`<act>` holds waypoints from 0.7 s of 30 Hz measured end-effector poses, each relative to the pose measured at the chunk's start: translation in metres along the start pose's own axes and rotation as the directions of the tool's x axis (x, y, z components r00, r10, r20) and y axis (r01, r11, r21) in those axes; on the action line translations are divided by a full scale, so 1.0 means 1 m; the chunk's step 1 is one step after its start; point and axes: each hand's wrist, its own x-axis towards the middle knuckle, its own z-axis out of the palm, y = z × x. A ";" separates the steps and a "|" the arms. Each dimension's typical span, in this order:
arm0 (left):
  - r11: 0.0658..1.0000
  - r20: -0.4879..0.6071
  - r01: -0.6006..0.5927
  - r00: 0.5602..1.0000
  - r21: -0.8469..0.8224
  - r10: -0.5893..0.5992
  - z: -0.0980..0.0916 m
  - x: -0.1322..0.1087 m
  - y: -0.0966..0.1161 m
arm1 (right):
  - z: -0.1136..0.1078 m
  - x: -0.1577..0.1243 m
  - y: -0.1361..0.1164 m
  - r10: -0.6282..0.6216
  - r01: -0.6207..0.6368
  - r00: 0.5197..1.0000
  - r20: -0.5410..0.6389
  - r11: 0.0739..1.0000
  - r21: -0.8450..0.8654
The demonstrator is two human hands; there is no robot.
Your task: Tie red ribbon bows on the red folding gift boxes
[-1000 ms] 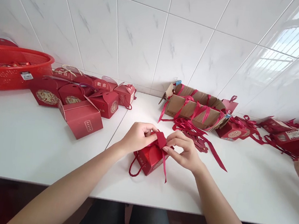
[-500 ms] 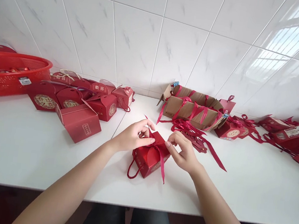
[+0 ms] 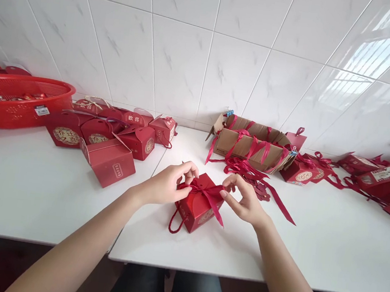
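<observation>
A small red gift box (image 3: 193,206) with a twisted rope handle (image 3: 174,229) sits on the white table in front of me. Across its top lies a dark pink ribbon (image 3: 205,191) tied in a bow, one tail hanging over the right side. My left hand (image 3: 172,183) is at the bow's left loop, thumb and fingers closed on the ribbon. On the other side, my right hand (image 3: 243,199) pinches the right loop between thumb and forefinger. The fingertips partly cover both loops.
Several red boxes (image 3: 115,162) and a red plastic basket (image 3: 55,95) stand to the left. Behind, a cardboard box (image 3: 231,143) is hung with ribbons; loose ribbons and tags (image 3: 260,189) lie before it. More tied boxes (image 3: 300,173) stand at right, along the tiled wall (image 3: 176,63).
The bow's loops have spread wider to both sides, and the hanging tail has swung up and right. My hands have moved slightly apart.
</observation>
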 end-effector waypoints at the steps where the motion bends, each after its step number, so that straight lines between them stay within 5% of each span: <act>1: 1.000 -0.017 -0.010 1.000 0.019 0.010 0.003 0.000 0.000 | -0.001 0.000 -0.001 -0.021 0.021 1.000 0.023 1.000 0.015; 9: 0.955 -0.299 -0.138 0.929 0.261 0.216 0.029 0.010 -0.009 | 0.009 0.001 0.000 -0.131 0.131 0.991 0.003 0.989 -0.073; 13: 0.873 -0.300 -0.202 0.885 0.443 0.357 0.031 0.016 -0.005 | 0.015 0.001 0.000 -0.093 0.081 0.993 -0.070 0.985 -0.152; 18: 0.888 -0.219 -0.159 0.937 0.431 0.273 0.015 0.014 0.004 | 0.015 0.000 0.000 -0.080 0.065 0.994 -0.078 0.982 -0.177; 21: 0.898 -0.262 -0.057 0.947 0.436 0.187 0.008 0.011 0.004 | 0.016 -0.001 -0.002 -0.067 0.061 0.997 -0.037 0.986 -0.158</act>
